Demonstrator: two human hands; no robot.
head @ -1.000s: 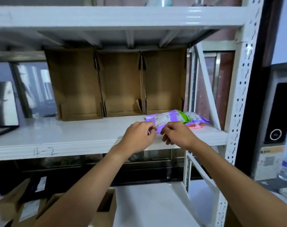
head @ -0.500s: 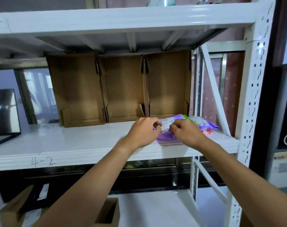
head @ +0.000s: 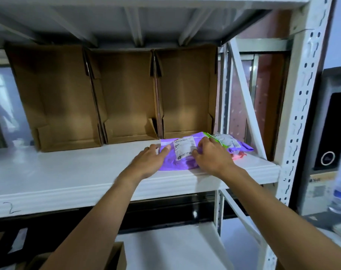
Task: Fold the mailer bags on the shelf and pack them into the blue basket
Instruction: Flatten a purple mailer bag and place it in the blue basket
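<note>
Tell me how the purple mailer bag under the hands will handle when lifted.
Likely floppy: the purple mailer bag shows soft wrinkles and lies flat on the shelf. Probably light, since it looks thin with little bulge. Its glossy film may slide, so the left hand resting flat could slip.

left hand and right hand just spread apart on the purple mailer bag, left one's gone flat now
</note>
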